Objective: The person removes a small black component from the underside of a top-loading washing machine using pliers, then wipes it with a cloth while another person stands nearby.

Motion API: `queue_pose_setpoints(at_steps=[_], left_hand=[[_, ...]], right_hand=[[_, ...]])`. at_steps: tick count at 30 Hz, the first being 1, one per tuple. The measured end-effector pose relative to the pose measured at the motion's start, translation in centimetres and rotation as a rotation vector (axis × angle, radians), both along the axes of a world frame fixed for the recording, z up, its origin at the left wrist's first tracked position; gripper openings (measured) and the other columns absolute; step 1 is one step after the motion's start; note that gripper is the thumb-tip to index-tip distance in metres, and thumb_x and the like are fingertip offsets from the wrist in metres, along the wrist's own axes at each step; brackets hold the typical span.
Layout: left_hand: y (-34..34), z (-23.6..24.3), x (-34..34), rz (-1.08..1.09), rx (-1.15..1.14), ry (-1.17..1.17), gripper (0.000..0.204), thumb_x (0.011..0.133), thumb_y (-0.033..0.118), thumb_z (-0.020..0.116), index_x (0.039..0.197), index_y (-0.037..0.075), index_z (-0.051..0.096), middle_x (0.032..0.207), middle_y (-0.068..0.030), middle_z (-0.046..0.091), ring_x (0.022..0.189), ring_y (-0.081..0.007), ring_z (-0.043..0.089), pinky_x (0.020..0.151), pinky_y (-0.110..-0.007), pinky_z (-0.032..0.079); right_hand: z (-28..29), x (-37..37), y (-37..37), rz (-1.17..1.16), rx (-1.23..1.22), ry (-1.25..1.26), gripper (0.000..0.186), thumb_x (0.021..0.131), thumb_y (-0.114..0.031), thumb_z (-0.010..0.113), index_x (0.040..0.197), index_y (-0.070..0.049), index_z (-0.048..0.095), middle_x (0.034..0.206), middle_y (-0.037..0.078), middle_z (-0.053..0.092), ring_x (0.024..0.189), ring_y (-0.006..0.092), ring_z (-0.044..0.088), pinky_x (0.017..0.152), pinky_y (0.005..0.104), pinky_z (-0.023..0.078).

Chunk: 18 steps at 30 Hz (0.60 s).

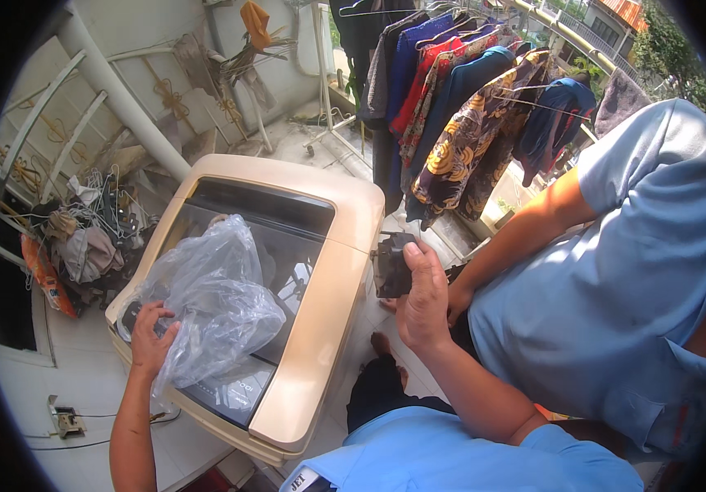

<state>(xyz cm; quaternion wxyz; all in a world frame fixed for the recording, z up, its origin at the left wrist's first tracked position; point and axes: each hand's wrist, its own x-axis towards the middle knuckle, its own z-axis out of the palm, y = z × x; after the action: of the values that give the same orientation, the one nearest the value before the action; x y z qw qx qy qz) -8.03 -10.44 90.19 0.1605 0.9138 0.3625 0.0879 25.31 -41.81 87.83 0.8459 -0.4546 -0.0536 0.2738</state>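
A beige top-loading washing machine (320, 344) with a dark see-through lid stands in front of me. On its lid lies a crumpled clear plastic bag (221, 303). My left hand (153, 338) is at the bag's left edge, its fingers curled on the plastic beside a small dark shape whose kind I cannot make out. Raised at the machine's right side, my right hand (425, 307) holds a small black boxy plastic part (393, 264), the thumb pressed along its edge. The fingers behind that part are mostly hidden.
Close on my right is another person in a light blue shirt (566, 287), one arm hanging down. Clothes on hangers (459, 107) fill a rack behind. At left sit a heap of cloth and hangers (94, 238) and a metal bracket (66, 420) with a cable on the floor.
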Motion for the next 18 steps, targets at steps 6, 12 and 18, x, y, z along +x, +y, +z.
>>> queue_pose_setpoints(at_steps=[6, 12, 18], left_hand=[[-0.5, -0.2, -0.2, 0.026, 0.034, -0.095, 0.024, 0.076, 0.011, 0.079, 0.096, 0.006, 0.066, 0.137, -0.0186, 0.054, 0.125, -0.0395, 0.055, 0.105, -0.045, 0.045], [-1.0, 1.0, 2.3, 0.032, 0.036, -0.052, 0.023, 0.076, 0.012, 0.078, 0.091, 0.004, 0.062, 0.136, -0.019, 0.05, 0.127, -0.0412, 0.051, 0.106, -0.047, 0.042], [3.5, -1.4, 0.4, -0.206, 0.426, 0.04, 0.035, 0.09, 0.029, 0.069, 0.114, 0.003, 0.067, 0.112, -0.0206, 0.065, 0.104, -0.0359, 0.061, 0.091, -0.049, 0.048]], right_hand=[[2.7, 6.7, 10.3, 0.012, 0.132, -0.15, 0.039, 0.103, -0.026, 0.057, 0.13, 0.0, 0.051, 0.11, 0.007, 0.065, 0.098, 0.0131, 0.065, 0.088, 0.0289, 0.053], [2.2, 12.7, 13.5, 0.065, 0.055, -0.186, 0.057, 0.099, -0.034, 0.062, 0.138, 0.006, 0.049, 0.113, 0.009, 0.062, 0.103, 0.0113, 0.057, 0.092, 0.0274, 0.047], [2.5, 13.9, 16.7, 0.17, -0.121, -0.242, 0.057, 0.099, -0.032, 0.066, 0.139, 0.005, 0.048, 0.118, 0.012, 0.062, 0.108, 0.0144, 0.059, 0.088, 0.0282, 0.051]])
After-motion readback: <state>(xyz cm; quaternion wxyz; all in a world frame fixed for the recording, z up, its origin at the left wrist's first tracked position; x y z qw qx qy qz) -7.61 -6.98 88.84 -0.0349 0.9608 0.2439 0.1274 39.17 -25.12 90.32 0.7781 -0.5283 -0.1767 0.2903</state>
